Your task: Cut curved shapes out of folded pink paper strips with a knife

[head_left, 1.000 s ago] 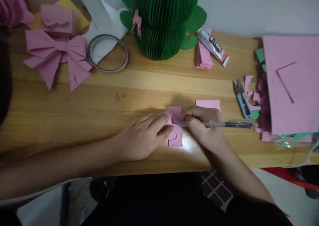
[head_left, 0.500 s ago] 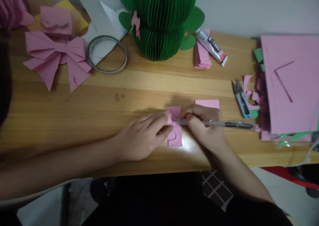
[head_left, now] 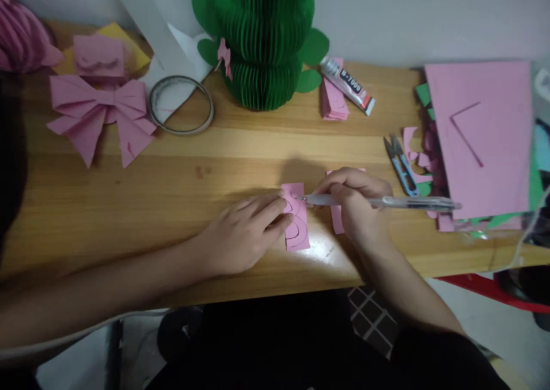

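A small pink paper strip [head_left: 299, 237] with curved dark lines lies on the wooden table. Closed with bent fingers, my left hand [head_left: 247, 235] presses the strip down at its left edge; its fingertips cover part of the drawing. My right hand [head_left: 361, 204] grips a pen [head_left: 404, 203] whose barrel points off to the right. The pen's tip is at the upper right part of the strip. Another pink paper piece [head_left: 337, 221] lies partly hidden under my right hand.
Snips [head_left: 401, 164] and pink scraps lie to the right, by stacked pink sheets [head_left: 485, 138]. A glue tube [head_left: 348, 85], a green honeycomb paper shape [head_left: 264, 52], a tape roll [head_left: 208, 115] and a pink paper bow [head_left: 103, 101] stand or lie along the back.
The pen's tip has moved up along the strip, and my right hand has shifted slightly up with it. My left hand still presses the strip. The view has shifted a little.
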`<action>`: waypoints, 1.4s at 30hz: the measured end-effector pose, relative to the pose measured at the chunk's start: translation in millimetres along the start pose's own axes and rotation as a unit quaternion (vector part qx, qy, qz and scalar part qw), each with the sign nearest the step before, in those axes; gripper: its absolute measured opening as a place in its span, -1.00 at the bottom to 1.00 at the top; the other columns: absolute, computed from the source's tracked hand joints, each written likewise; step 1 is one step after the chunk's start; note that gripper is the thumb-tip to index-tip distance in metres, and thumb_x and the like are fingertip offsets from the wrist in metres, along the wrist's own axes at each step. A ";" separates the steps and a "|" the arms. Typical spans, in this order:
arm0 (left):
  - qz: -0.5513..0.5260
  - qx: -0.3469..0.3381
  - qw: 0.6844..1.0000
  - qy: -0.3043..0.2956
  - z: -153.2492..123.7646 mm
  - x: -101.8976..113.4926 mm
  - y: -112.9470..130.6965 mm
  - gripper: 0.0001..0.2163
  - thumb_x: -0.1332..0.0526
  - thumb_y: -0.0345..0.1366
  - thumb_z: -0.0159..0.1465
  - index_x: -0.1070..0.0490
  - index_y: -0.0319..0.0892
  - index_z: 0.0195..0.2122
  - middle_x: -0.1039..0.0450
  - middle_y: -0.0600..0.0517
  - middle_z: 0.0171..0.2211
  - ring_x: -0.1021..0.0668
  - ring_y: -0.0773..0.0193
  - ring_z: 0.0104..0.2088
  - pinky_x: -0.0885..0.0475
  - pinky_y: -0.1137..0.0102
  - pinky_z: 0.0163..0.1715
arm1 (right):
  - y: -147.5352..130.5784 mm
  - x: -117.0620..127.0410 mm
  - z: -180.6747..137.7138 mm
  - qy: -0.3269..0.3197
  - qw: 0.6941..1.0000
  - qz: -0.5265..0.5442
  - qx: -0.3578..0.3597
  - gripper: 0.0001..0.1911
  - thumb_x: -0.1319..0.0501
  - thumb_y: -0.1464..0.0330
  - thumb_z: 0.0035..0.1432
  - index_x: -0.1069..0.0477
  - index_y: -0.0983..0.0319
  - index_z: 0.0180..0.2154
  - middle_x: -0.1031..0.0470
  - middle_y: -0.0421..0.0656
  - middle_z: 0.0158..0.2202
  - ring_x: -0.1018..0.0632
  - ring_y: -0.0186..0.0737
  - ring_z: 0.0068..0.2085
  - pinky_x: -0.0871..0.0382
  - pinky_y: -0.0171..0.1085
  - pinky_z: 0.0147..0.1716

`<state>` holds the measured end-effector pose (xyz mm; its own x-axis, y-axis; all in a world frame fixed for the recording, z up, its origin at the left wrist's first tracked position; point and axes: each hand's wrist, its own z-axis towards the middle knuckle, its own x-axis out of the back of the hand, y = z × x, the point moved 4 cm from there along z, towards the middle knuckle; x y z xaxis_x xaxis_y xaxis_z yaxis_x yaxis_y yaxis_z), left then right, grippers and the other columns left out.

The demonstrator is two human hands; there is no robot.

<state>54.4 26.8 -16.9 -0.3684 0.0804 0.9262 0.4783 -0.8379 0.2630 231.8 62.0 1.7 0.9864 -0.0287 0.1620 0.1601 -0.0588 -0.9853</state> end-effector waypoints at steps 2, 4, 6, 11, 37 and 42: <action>-0.005 -0.015 1.000 -0.012 -0.8 0.4 -0.1 -0.69 0.06 -0.47 0.41 -0.42 -0.28 0.03 -0.48 -0.15 0.06 -0.51 0.02 0.09 -0.47 0.20 -0.02 | 1.9 4.0 3.4 0.027 0.992 0.115 -0.047 -0.78 -0.16 0.35 0.08 -0.48 0.18 -0.56 -0.46 -0.23 -0.64 -0.49 -0.30 -0.58 -0.36 -0.32 -0.59; -0.003 -0.026 0.999 -0.023 -2.2 0.6 -0.1 -0.66 0.04 -0.50 0.36 -0.41 -0.27 0.06 -0.44 -0.16 0.15 -0.45 0.01 0.16 -0.44 0.18 0.04 | 2.1 6.7 7.6 0.012 0.967 0.232 -0.107 -0.66 -0.17 0.16 0.16 -0.46 0.19 -0.55 -0.39 -0.23 -0.68 -0.46 -0.30 -0.61 -0.34 -0.33 -0.63; 0.002 -0.027 0.999 -0.029 -3.5 0.1 -0.9 -0.63 0.01 -0.52 0.32 -0.40 -0.25 0.09 -0.42 -0.14 0.19 -0.42 0.03 0.20 -0.42 0.18 0.08 | -0.7 10.0 10.2 -0.017 0.929 0.329 -0.167 -0.55 -0.14 0.04 0.20 -0.45 0.22 -0.55 -0.31 -0.25 -0.71 -0.42 -0.35 -0.63 -0.31 -0.39 -0.65; 0.019 -0.036 0.999 -0.029 -4.5 -3.6 -2.2 -0.61 -0.02 -0.53 0.26 -0.42 -0.21 0.07 -0.46 -0.08 0.16 -0.45 0.04 0.18 -0.44 0.20 0.06 | -8.8 17.0 2.3 -0.038 0.835 0.484 -0.259 -0.39 0.08 0.04 0.37 -0.43 0.24 -0.54 -0.20 -0.29 -0.69 -0.26 -0.46 -0.66 -0.19 -0.50 -0.70; 0.035 -0.059 0.998 -0.017 -0.8 -0.4 -1.1 -0.73 -0.09 -0.40 0.40 -0.44 -0.29 0.06 -0.49 -0.13 0.11 -0.47 -0.01 0.15 -0.43 0.16 0.08 | 31.5 6.7 -70.8 0.064 0.995 0.079 -0.023 -0.67 -0.16 0.07 0.29 -0.49 0.18 -0.25 -0.59 -0.21 -0.46 -0.61 -0.25 -0.42 -0.52 -0.24 -0.37; 0.018 -0.060 0.998 -0.019 0.0 1.0 -1.4 -0.72 -0.07 -0.32 0.43 -0.43 -0.30 0.08 -0.48 -0.16 0.13 -0.46 -0.03 0.16 -0.43 0.14 0.10 | 37.8 3.1 -81.5 0.064 0.996 -0.060 0.029 -0.78 -0.17 0.18 0.31 -0.50 0.16 -0.17 -0.60 -0.19 -0.38 -0.59 -0.25 -0.38 -0.50 -0.24 -0.37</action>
<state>53.4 28.1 -16.3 -0.3205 0.0678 0.9448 0.3914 -0.8988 0.1972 237.9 -21.6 -30.6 0.9476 -0.1521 0.2811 0.2827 -0.0110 -0.9591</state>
